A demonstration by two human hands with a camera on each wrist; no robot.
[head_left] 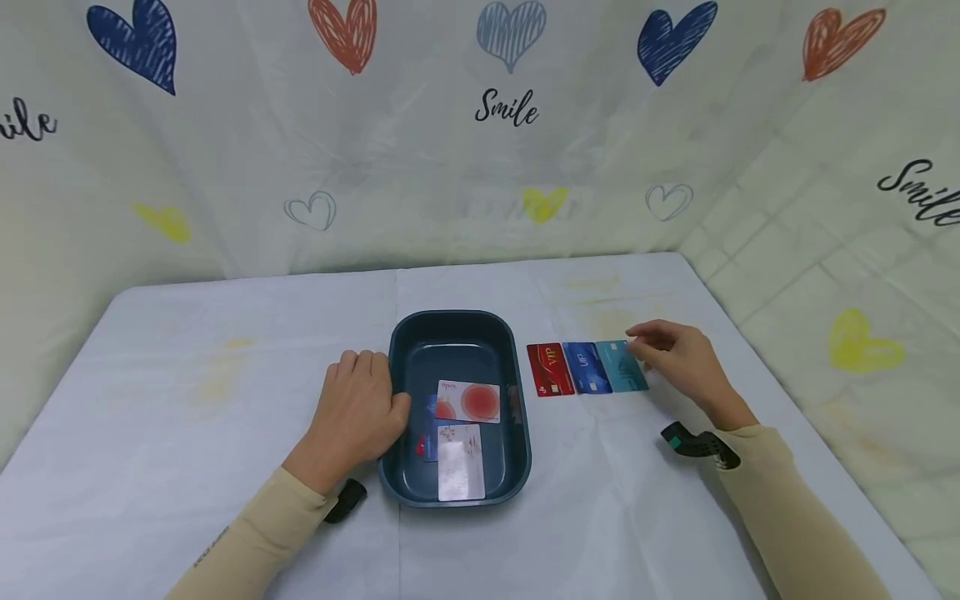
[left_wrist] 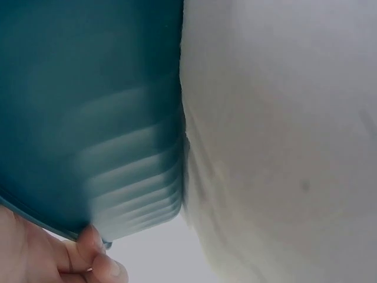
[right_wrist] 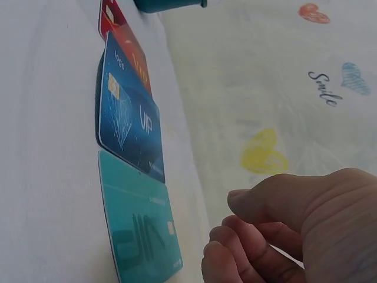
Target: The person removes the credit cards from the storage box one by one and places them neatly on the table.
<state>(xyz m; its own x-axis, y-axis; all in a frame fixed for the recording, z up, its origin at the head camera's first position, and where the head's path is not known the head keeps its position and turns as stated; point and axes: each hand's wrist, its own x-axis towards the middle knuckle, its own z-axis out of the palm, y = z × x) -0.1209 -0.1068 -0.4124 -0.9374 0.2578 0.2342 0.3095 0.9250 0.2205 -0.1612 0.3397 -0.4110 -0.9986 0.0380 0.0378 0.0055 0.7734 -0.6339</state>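
My left hand [head_left: 352,417] grips the left rim of a dark teal plastic tray [head_left: 392,492], its thumb over the edge. Up close in the left wrist view, fingertips [left_wrist: 88,242] curl at the rim of the ribbed tray [left_wrist: 129,135]. To the right of the tray lie a red VIP card [head_left: 550,369], a blue VIP card [head_left: 588,367] and a teal card [head_left: 622,367] in a row. Beside the teal card hovers my right hand [head_left: 682,367], fingers loosely bent and holding nothing; the right wrist view shows a gap between it and the teal card [right_wrist: 141,218].
Inside the tray, a white card with red circles [head_left: 478,402] and a pale card [head_left: 461,467] partly cover a blue card [head_left: 430,433]. A white cloth [head_left: 225,400] covers the table. Behind hangs a curtain [head_left: 420,150] printed with hearts.
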